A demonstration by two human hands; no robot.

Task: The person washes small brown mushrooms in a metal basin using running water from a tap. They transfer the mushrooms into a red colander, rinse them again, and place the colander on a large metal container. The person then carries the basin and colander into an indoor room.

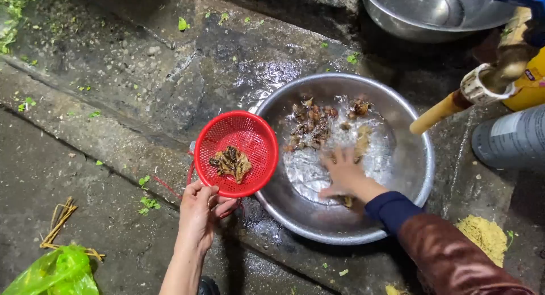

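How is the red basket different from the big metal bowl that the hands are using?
The red basket is small, plastic and perforated; the metal bowl is large, shiny and solid. The left hand holds the basket tilted at the bowl's rim; the bowl lies on the wet ground, with the right hand in its water. Both are round and hold brown pieces.

Wet concrete ground (pixel 113 102) carries a steel basin (pixel 411 184), green bag (pixel 57 272) and leaf scraps (pixel 147 203).

A small basket (pixel 236 153) sits left of the large basin (pixel 409 158), its rim overlapping the basin's edge, with a clump of pieces (pixel 230 162) inside. More pieces (pixel 311 124) lie in the basin's water. Behind the basin stands a second bowl (pixel 423 11); a bag (pixel 54 272) lies on the ground at near left.
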